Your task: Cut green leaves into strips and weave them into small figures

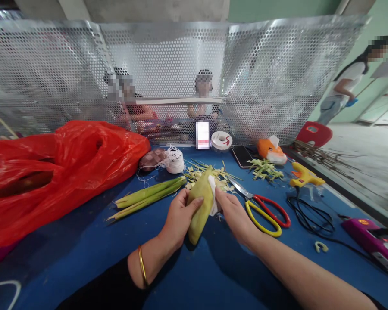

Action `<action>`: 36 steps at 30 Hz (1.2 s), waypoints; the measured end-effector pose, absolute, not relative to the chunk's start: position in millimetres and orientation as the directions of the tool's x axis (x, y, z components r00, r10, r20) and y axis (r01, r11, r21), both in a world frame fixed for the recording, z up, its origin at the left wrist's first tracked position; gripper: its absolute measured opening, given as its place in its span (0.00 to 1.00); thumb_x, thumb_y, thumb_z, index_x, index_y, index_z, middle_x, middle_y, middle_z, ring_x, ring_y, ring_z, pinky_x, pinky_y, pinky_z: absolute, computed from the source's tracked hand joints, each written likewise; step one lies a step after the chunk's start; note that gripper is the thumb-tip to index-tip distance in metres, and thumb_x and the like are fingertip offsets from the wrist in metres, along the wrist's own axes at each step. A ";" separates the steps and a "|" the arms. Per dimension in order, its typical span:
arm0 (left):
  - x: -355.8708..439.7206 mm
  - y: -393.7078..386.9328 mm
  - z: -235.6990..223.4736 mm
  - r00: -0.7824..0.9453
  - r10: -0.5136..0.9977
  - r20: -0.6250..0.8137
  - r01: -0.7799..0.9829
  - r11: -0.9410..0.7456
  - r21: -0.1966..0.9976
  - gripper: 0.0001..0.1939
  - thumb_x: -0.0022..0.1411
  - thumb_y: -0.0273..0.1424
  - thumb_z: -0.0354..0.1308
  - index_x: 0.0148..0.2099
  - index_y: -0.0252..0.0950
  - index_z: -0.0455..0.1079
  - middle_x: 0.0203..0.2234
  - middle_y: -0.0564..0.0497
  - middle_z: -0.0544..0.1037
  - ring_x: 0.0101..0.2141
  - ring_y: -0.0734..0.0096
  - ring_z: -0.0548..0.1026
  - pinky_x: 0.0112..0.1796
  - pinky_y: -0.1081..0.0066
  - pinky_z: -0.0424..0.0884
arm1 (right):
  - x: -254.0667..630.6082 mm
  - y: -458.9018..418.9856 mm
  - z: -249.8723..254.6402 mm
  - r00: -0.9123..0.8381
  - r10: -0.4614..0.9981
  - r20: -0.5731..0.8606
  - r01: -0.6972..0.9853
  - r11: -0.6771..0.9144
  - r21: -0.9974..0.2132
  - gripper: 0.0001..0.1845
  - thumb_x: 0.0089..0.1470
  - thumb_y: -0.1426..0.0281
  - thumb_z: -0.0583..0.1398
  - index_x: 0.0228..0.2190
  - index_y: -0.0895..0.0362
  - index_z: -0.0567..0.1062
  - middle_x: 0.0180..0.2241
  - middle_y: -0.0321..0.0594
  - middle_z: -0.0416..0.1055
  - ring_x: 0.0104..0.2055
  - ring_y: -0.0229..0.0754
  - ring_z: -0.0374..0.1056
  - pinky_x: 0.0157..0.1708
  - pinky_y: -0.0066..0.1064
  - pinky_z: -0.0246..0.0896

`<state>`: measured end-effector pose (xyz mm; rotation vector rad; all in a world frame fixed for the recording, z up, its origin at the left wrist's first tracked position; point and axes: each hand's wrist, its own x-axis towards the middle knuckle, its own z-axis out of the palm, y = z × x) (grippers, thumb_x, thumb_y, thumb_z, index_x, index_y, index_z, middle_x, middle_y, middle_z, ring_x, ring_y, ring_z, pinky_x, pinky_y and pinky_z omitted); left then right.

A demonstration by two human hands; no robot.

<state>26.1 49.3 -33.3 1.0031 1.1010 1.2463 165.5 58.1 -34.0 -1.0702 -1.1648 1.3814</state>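
My left hand (pixel 182 213) grips a yellow-green, pod-shaped plant piece (pixel 201 206), its thumb lying across the front. The piece is tapered at both ends and stands tilted over the blue table (pixel 116 262). My right hand (pixel 234 211) pinches a white tissue (pixel 214 199) against the right side of the piece; some fingertips are hidden behind it. Just beyond lie pale green shavings (pixel 224 176). Scissors (pixel 261 209) with one red and one yellow handle rest open to the right of my right hand. Green stalks (pixel 148 193) lie to the left.
A red plastic bag (pixel 67 168) covers the left side. Farther back are white string (pixel 174 160), a tape roll (pixel 221 141), a phone (pixel 242 156) and a tissue pack (pixel 272 150). A yellow glue gun (pixel 305 176) trails a black cord at right. Perforated metal sheeting (pixel 168 56) rises behind; people are beyond.
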 end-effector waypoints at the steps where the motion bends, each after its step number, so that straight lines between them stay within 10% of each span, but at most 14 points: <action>1: 26.6 49.2 -32.4 0.011 0.996 -0.093 -0.233 0.093 0.968 0.15 0.51 0.36 0.66 0.32 0.36 0.63 0.24 0.58 0.69 0.26 0.76 0.67 0.28 0.77 0.63 | 166.4 59.7 -35.1 -0.089 0.996 -0.028 -0.165 -0.043 -0.985 0.22 0.52 0.50 0.59 0.28 0.58 0.77 0.23 0.36 0.71 0.24 0.38 0.62 0.25 0.28 0.56; 9: 30.5 44.3 -26.6 0.094 0.991 -0.095 -0.302 0.119 0.946 0.15 0.50 0.36 0.67 0.33 0.36 0.64 0.25 0.57 0.71 0.26 0.77 0.67 0.28 0.77 0.64 | 168.6 68.5 -39.2 -0.036 0.999 -0.023 -0.158 -0.028 -0.987 0.15 0.46 0.62 0.63 0.35 0.56 0.79 0.26 0.35 0.74 0.25 0.38 0.62 0.23 0.27 0.55; 16: 23.7 49.9 -32.9 -0.166 0.985 0.041 -0.060 -0.052 0.997 0.14 0.53 0.38 0.64 0.29 0.36 0.62 0.22 0.59 0.66 0.25 0.77 0.63 0.27 0.77 0.62 | 153.1 44.6 -24.3 -0.400 0.916 -0.033 -0.428 -0.218 -0.877 0.13 0.48 0.67 0.62 0.36 0.57 0.79 0.33 0.39 0.75 0.34 0.42 0.68 0.34 0.31 0.62; 27: 21.2 47.7 -33.3 -0.206 0.954 0.217 0.311 -0.147 0.939 0.13 0.55 0.39 0.61 0.29 0.37 0.62 0.21 0.59 0.66 0.24 0.76 0.63 0.26 0.75 0.61 | 150.7 38.5 -28.7 -0.430 0.898 -0.098 -0.365 -0.272 -0.891 0.16 0.40 0.67 0.70 0.35 0.55 0.79 0.31 0.37 0.75 0.33 0.40 0.67 0.40 0.33 0.60; 36: 20.9 52.4 -41.7 -0.207 0.967 0.147 0.200 -0.106 0.974 0.15 0.53 0.41 0.63 0.28 0.37 0.64 0.21 0.58 0.67 0.24 0.75 0.64 0.25 0.76 0.61 | 151.0 39.0 -31.6 -0.435 0.879 -0.196 -0.334 -0.360 -0.871 0.15 0.36 0.65 0.71 0.29 0.59 0.78 0.25 0.37 0.74 0.27 0.38 0.65 0.33 0.30 0.59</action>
